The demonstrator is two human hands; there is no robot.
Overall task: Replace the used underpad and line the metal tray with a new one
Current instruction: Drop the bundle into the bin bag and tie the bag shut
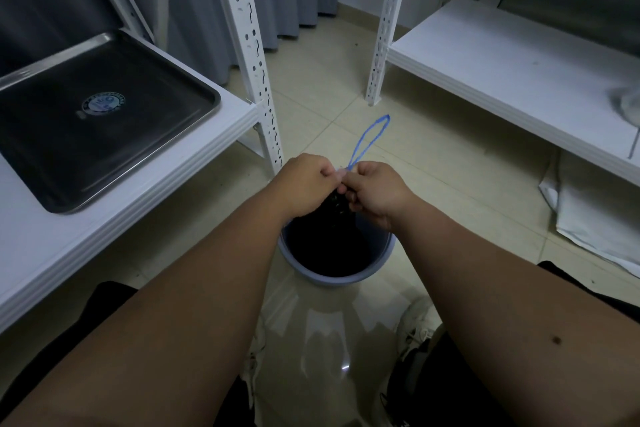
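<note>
The metal tray (pixel 104 156) lies bare on the white shelf at the left, a round sticker at its centre. No underpad lies in it. Over a blue-grey bin (pixel 377 263) on the floor, my left hand (pixel 304 187) and my right hand (pixel 374 191) meet, both pinching the gathered neck of a black bin bag (pixel 337 211). A blue drawstring loop (pixel 369 142) sticks up from between my fingers. The bag hangs down into the bin; what it holds is hidden.
White shelf (pixel 52 253) at left, its slotted upright post (pixel 256 55) just beyond my left hand. Another white shelf (pixel 519 73) at right, with white sheet material (pixel 595 215) on the floor under it. Grey curtains behind. My shoes (pixel 412 333) stand near the bin.
</note>
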